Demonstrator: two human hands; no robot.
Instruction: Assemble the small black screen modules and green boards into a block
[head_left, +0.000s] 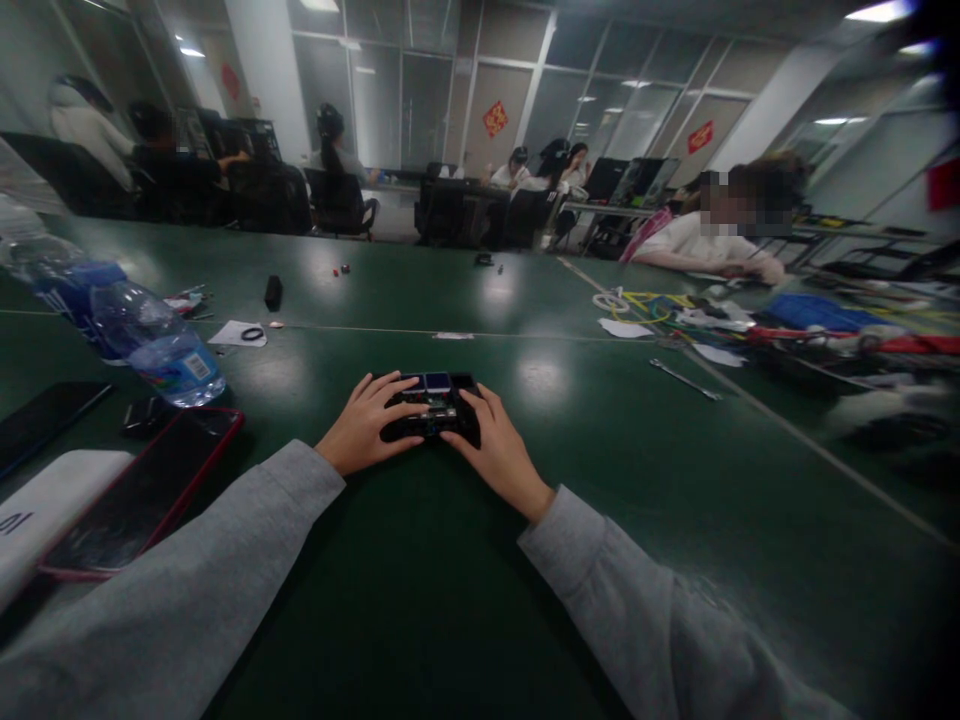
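Note:
A black device [436, 384] with exposed circuitry and two small dark screens lies on the green table, between my two hands. My left hand [375, 420] holds its left side, fingers spread over the top and thumb along the near edge. On the right side, my right hand [496, 440] grips the same device, its thumb at the near edge and fingers over the right end. Parts of the device are hidden under the fingers of both hands.
Two water bottles [161, 335], a red-edged phone [142, 490] and a white box [56, 505] stand or lie at the left. A wrench [685, 380] and tangled cables [652, 305] lie at the right. A person [697, 240] sits across the table.

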